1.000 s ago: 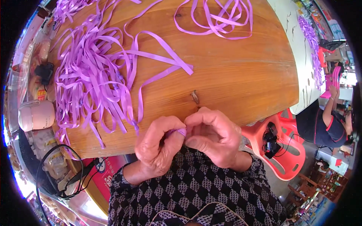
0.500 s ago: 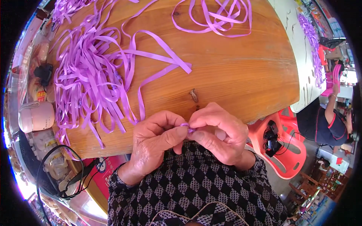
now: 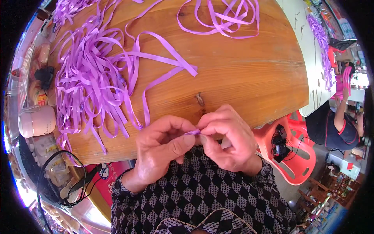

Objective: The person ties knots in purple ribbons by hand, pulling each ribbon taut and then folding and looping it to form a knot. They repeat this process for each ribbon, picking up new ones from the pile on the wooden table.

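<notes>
Just past the near edge of the wooden table, my two hands meet fingertip to fingertip. Between them is a small piece of purple ribbon (image 3: 192,133), most of it covered by fingers. My left hand (image 3: 161,146) pinches it between thumb and forefinger, and my right hand (image 3: 228,136) pinches its other end. Whether the piece is looped or knotted is too small to tell. A large heap of purple ribbons (image 3: 91,74) lies to the left, with one long strand (image 3: 167,76) stretching out toward the middle.
The wooden table (image 3: 249,78) has a loose ribbon coil (image 3: 230,27) at its far side. A pink round container (image 3: 37,121) and black cable (image 3: 62,152) are at left. Right of me stands a red plastic stool (image 3: 298,167) carrying black electronics (image 3: 281,146). Another person (image 3: 337,126) is beyond.
The ribbon piece now lies stretched flatter between my fingertips; before, it showed as a small curl. My right fingers have closed in slightly. The ribbons on the table look unmoved.
</notes>
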`<state>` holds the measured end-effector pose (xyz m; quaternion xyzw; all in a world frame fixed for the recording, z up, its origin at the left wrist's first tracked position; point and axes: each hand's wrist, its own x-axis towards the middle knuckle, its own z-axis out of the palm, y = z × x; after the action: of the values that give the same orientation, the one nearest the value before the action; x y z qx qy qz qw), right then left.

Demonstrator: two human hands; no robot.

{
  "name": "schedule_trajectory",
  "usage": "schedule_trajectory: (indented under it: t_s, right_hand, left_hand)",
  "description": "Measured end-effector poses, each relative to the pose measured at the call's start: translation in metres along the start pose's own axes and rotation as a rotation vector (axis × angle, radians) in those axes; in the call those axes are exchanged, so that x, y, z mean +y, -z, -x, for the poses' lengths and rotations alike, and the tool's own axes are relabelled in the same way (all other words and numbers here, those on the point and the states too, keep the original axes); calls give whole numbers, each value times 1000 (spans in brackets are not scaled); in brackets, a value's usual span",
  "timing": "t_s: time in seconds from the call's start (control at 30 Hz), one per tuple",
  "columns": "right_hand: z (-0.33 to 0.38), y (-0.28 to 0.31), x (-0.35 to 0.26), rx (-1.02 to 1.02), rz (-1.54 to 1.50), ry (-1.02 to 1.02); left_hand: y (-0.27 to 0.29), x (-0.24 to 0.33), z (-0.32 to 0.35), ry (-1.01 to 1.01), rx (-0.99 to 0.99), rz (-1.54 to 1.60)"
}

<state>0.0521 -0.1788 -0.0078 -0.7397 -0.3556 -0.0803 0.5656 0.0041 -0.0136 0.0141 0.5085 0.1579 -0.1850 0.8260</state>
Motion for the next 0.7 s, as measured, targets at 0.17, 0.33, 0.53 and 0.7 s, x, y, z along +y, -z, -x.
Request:
schedule_trajectory:
  t_s: [0.17,0.33,0.53,0.7]
  right_hand:
    - [5,0,1,21,-314,-230]
    - [12,2,-2,-109,-608,-512]
    - [8,7,-3,-202,-574,-436]
    - [7,11,-6,-160,-591,-583]
  left_hand:
    - [5,-7,0,-506,15,-504]
    - [8,-1,-1,-653,140,-209]
    - [17,9,-7,-912,299,-259]
    - [21,16,1,-781,207,-422]
